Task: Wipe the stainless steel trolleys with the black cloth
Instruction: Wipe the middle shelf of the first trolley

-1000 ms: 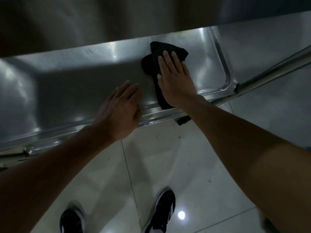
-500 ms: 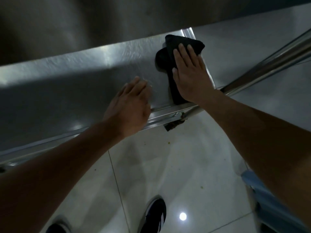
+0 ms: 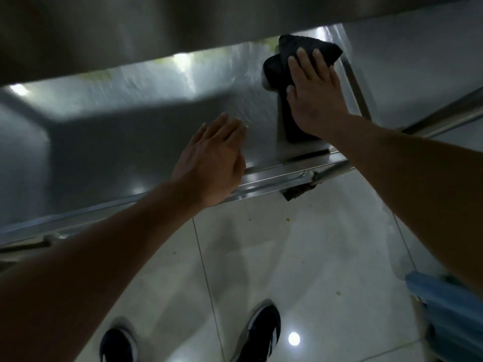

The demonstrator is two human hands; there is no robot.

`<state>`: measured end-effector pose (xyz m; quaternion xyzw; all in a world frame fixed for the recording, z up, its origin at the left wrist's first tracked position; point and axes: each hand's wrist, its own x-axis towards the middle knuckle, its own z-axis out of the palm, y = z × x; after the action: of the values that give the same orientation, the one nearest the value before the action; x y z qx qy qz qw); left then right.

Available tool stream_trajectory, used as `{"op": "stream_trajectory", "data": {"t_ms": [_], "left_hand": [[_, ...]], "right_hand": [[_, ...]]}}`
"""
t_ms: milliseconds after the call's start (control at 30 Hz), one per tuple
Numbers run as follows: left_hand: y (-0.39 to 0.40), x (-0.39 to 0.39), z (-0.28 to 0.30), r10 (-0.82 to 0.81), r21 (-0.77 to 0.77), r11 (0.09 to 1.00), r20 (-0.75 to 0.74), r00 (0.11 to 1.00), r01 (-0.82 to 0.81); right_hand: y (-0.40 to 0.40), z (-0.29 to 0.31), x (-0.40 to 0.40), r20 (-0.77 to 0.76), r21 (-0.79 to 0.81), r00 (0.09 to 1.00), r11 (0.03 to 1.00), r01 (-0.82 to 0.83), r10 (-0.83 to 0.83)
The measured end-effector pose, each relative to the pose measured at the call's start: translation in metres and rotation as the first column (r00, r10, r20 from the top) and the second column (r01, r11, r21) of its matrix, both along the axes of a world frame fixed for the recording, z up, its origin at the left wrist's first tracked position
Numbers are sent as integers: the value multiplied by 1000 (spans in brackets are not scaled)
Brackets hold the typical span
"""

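Two dark shoes [image 3: 261, 333] stand on the glossy tiled floor [image 3: 300, 257], with blue fabric [image 3: 444, 304] at the right edge.

My right hand [image 3: 315, 96] hides the middle of the cloth [image 3: 295, 52]. Both my shoes [image 3: 261, 333] are cut off below, and the trolley [image 3: 117, 131] shelf is motion-blurred.

On the trolley shelf [image 3: 130, 131] the right hand [image 3: 317, 100] lies flat on the cloth [image 3: 287, 74] near the far right corner — the left hand [image 3: 211, 163] to its left, at the shelf's near rim, shoes [image 3: 261, 333] below on the floor [image 3: 300, 257].
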<state>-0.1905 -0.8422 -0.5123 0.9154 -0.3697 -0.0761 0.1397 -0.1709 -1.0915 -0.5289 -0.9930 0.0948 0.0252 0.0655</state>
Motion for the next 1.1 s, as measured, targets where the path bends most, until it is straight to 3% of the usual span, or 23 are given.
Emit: {"op": "stream_trajectory", "data": {"t_ms": [1100], "left_hand": [[375,17,10,306,77,950,-29,952,-303]], "right_hand": [[406,-5,108,-23,-33,943,942,-333,332]]}}
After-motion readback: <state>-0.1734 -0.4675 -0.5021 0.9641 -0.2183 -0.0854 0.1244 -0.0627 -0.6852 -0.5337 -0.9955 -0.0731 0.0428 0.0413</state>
